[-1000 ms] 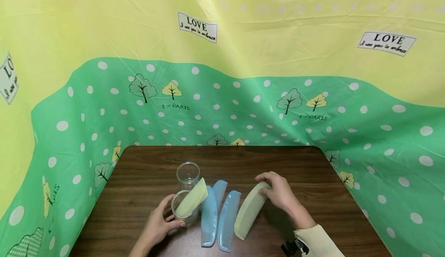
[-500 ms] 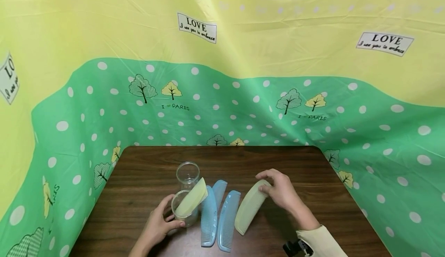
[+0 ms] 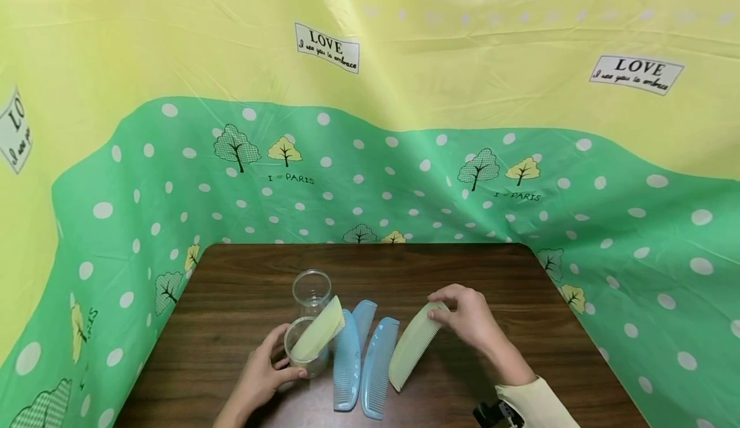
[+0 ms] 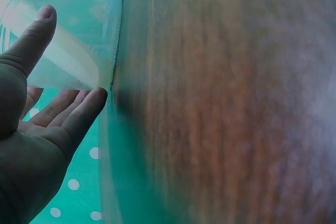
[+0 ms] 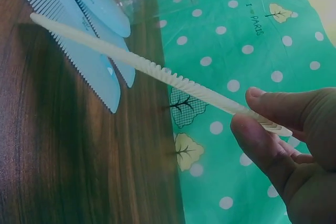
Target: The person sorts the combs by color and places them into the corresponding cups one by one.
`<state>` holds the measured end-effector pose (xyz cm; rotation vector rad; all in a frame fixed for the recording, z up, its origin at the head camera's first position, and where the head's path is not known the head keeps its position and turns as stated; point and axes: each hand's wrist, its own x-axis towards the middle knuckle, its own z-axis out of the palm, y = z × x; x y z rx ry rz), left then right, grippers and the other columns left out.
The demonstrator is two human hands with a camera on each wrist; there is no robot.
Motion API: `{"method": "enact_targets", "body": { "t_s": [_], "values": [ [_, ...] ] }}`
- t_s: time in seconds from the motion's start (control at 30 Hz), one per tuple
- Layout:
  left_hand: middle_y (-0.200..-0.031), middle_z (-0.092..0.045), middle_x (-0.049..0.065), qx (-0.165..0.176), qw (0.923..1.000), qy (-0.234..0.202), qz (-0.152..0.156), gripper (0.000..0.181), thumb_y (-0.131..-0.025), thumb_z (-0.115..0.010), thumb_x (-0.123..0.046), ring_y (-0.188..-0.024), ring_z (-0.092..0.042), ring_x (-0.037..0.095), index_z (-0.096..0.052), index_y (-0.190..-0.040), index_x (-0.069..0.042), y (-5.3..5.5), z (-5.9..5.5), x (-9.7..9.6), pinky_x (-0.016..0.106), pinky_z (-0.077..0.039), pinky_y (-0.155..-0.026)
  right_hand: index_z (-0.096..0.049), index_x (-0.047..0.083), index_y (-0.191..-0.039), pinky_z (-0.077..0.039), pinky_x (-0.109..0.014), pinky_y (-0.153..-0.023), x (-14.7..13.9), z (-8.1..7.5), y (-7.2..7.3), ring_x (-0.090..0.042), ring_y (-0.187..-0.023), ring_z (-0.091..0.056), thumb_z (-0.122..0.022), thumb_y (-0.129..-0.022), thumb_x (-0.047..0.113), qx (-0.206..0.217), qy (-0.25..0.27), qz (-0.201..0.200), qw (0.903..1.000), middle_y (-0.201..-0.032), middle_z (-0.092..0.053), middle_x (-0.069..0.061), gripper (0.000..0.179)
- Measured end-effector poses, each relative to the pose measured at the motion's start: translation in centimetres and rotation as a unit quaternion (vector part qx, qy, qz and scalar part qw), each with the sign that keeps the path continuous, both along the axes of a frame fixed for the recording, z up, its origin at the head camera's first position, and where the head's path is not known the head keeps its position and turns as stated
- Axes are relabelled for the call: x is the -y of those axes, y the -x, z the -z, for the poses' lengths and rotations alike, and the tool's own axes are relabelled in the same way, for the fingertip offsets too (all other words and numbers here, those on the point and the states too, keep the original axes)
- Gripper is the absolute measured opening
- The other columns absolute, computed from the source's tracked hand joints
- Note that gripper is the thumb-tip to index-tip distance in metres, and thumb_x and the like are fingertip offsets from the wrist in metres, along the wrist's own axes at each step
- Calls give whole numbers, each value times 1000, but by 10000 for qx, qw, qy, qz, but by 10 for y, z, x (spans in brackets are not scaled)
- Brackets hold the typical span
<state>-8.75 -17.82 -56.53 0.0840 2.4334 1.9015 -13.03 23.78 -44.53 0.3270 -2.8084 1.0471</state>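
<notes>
Quickly, blocked bits first: I can't see most of the far fingers of the left hand (image 3: 263, 373), since they go behind the front jar (image 3: 315, 369), and the left wrist view cuts off the jar's mouth at the frame edge. The rear jar (image 3: 312, 285) has its lower part screened by the front one. One blue comb, the back one (image 3: 365, 317), is partly covered by the left blue comb (image 3: 347, 370); the right blue comb (image 3: 379, 370) shows whole. The jarred comb (image 3: 324, 330), pale yellow, leans out of the front jar, its lower end readable only through the clear wall. The right wrist view gives me the held comb (image 3: 416, 344) nearly edge-on, so its teeth bunch up; I can't tell whether its far end touches the tabletop (image 3: 243, 280). A sleeve (image 3: 537, 402) and a black wrist device (image 3: 496, 415) run off the bottom edge.

Positions: the right hand (image 3: 471, 319) pinches the held comb, also pale yellow, by its upper end, thumb and fingertips nearly together with just the comb's thickness between. The rest slants down and left from the fingertips, its low end near the right blue comb. The left hand holds the front jar from its left side, thumb and fingers spread about as wide as the jar.
</notes>
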Motion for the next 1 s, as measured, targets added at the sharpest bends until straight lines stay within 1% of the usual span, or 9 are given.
{"method": "enact_targets", "body": {
  "t_s": [0.07, 0.13, 0.3, 0.37, 0.5, 0.63, 0.8, 0.93, 1.0],
  "values": [
    [-143, -58, 22, 10, 10000, -12, 9, 96, -63, -96, -8, -132, -56, 45, -50, -147, -10, 0, 0, 0, 34, -62, -96, -80, 20, -103, -63, -36, -78, 1, -1, 0, -21, -98, -71, -87, -82, 13, -91, 62, 1, 9999, -108, -75, 1, 23],
    [-143, -58, 23, 18, 10000, -21, 17, 96, -63, -96, -9, -132, -56, 45, -49, -147, -10, 0, 0, 0, 34, -61, -96, -80, 19, -102, -63, -36, -77, 3, -3, -1, -20, -97, -71, -87, -82, 12, -196, 117, 8, 9997, -106, -75, 2, 23],
    [-143, -58, 23, 9, 10000, -13, 15, 95, -63, -96, -9, -132, -56, 45, -50, -146, -11, 0, 0, 1, 35, -61, -97, -80, 19, -101, -58, -24, -69, 6, -8, -2, -17, -93, -68, -88, -81, 12, -379, 246, 96, 9989, -105, -75, 3, 23],
    [-143, -58, 23, 9, 10000, -3, 26, 95, -64, -96, -9, -132, -56, 45, -50, -146, -11, 0, 0, 1, 35, -61, -97, -79, 20, -101, -57, -22, -69, 8, -10, -3, -15, -93, -67, -88, -81, 12, -412, 330, 133, 9985, -106, -75, 4, 24],
    [-143, -58, 24, 18, 10000, 6, 70, 95, -64, -96, -9, -132, -55, 46, -49, -146, -12, 0, 0, 1, 35, -61, -97, -78, 21, -102, -59, -26, -73, 11, -15, -5, -12, -94, -66, -88, -81, 13, -505, 519, 139, 9973, -106, -74, 7, 25],
    [-144, -57, 24, 37, 9999, 6, 112, 95, -64, -96, -9, -132, -55, 46, -49, -146, -12, 0, 0, 2, 35, -61, -97, -79, 18, -102, -62, -29, -73, 15, -21, -8, -10, -92, -66, -88, -81, 14, -612, 809, 50, 9948, -104, -74, 8, 23],
    [-143, -57, 24, 27, 9998, 1, 207, 95, -64, -96, -9, -132, -55, 47, -49, -146, -11, 0, -1, 3, 35, -62, -96, -79, 17, -101, -60, -23, -67, 20, -29, -12, -8, -85, -65, -88, -81, 12, -674, 1106, -35, 9916, -104, -73, 7, 23],
    [-144, -56, 24, 0, 9998, -42, 181, 96, -64, -96, -8, -133, -54, 48, -48, -147, -12, 1, -1, 2, 36, -62, -96, -79, 17, -99, -61, -23, -65, 24, -37, -14, -9, -85, -64, -88, -80, 11, -682, 1292, -125, 9892, -104, -73, 6, 22],
    [-146, -55, 23, 16, 9998, -52, 198, 97, -64, -96, -8, -134, -53, 47, -48, -149, -15, 1, -1, 2, 35, -62, -96, -78, 17, -99, -62, -24, -64, 26, -41, -15, -10, -84, -65, -88, -80, 11, -642, 1411, -185, 9877, -105, -72, 5, 22]
  ]
}}
